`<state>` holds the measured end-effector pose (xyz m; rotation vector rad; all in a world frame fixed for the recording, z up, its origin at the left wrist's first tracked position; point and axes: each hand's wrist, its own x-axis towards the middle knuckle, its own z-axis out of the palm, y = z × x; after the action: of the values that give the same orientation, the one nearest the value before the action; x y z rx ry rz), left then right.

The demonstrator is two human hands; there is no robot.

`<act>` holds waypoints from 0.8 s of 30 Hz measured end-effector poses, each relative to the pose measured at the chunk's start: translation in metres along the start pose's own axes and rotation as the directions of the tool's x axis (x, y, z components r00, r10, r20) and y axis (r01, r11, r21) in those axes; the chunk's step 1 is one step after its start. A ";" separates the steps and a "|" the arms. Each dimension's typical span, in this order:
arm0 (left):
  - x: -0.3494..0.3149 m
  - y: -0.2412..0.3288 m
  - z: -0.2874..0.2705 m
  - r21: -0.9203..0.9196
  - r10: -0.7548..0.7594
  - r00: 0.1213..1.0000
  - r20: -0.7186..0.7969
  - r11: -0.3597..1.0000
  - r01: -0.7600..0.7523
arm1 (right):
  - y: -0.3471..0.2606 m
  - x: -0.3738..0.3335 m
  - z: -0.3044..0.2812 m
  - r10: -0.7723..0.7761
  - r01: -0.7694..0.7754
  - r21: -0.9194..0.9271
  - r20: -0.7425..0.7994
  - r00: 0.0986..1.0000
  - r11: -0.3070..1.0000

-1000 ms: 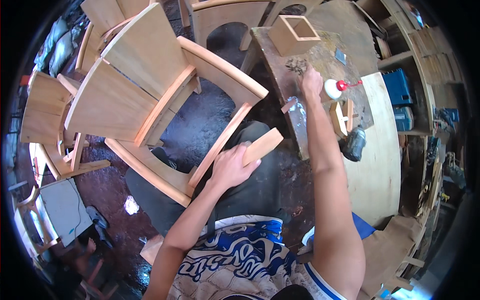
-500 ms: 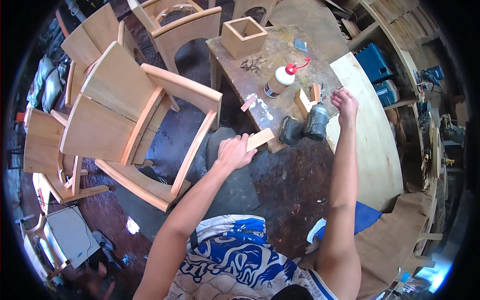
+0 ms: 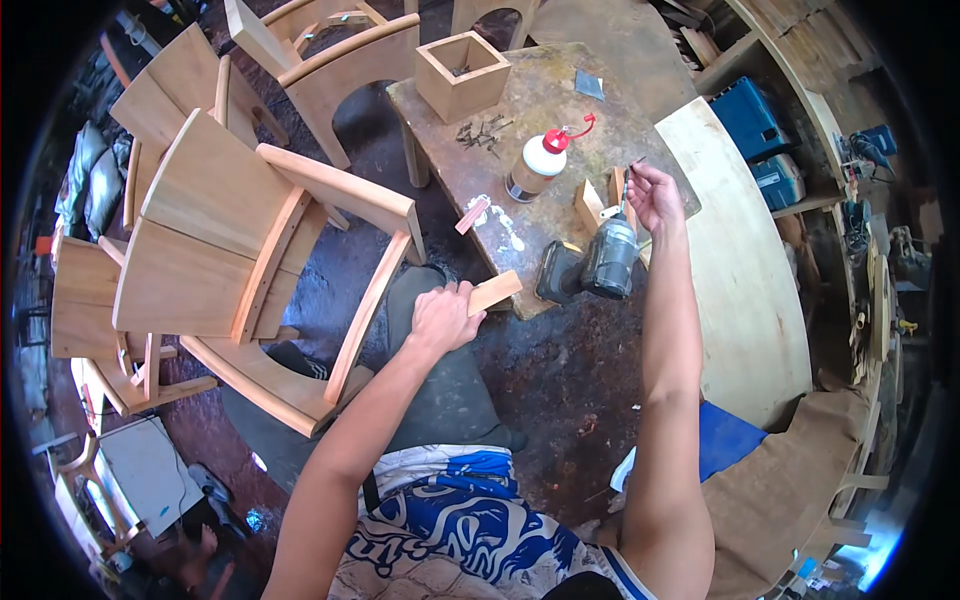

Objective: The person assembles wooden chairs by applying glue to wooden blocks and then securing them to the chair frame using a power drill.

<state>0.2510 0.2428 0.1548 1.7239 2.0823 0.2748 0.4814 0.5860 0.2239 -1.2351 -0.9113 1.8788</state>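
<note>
My left hand is closed round a short flat wooden block, whose free end sticks out to the right by the workbench corner. Between the fingertips of my right hand is a thin dark screw, pinched beside the bit of a cordless drill. The drill rests on the near right corner of the workbench. Two small wood blocks lie just past it. A glue bottle with a red cap stands farther left. Dark screws are heaped behind the bottle.
A wooden chair tilts close to my left arm, with more chairs behind it. On the bench are a square wooden box, a reddish wood scrap and white glue smears. A pale board and shelves with blue cases line the right.
My right hand has moved left, its fingertips now close to the drill bit. The left hand has shifted slightly left and down, still holding the block. The view has shifted a little.
</note>
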 end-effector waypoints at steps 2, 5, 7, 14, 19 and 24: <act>0.000 0.001 0.000 -0.004 -0.010 1.000 0.006 1.000 0.010 | 0.000 0.002 0.000 0.022 -0.023 0.019 0.039 0.999 1.000; 0.001 0.001 0.000 -0.007 -0.021 1.000 0.006 1.000 0.021 | -0.002 0.007 -0.001 0.096 -0.101 0.034 0.125 0.987 0.994; 0.001 0.001 0.000 -0.008 -0.025 1.000 0.004 1.000 0.025 | -0.004 0.009 -0.004 0.123 -0.128 0.015 0.193 0.973 0.992; 0.003 0.001 -0.005 -0.042 -0.033 0.999 0.033 0.999 0.034 | -0.004 0.000 -0.005 0.156 -0.155 -0.021 0.231 0.960 0.988; 0.008 0.008 -0.009 -0.046 -0.047 0.996 0.079 0.998 0.050 | 0.008 -0.008 -0.024 0.103 -0.113 0.022 0.259 0.960 0.993; 0.003 0.004 -0.005 -0.063 -0.032 0.999 0.028 0.997 0.034 | 0.055 -0.068 -0.044 -0.116 0.164 -0.199 0.232 0.966 0.966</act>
<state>0.2518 0.2469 0.1601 1.6460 2.0581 0.3026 0.5338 0.5084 0.1953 -1.0670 -1.3181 1.8633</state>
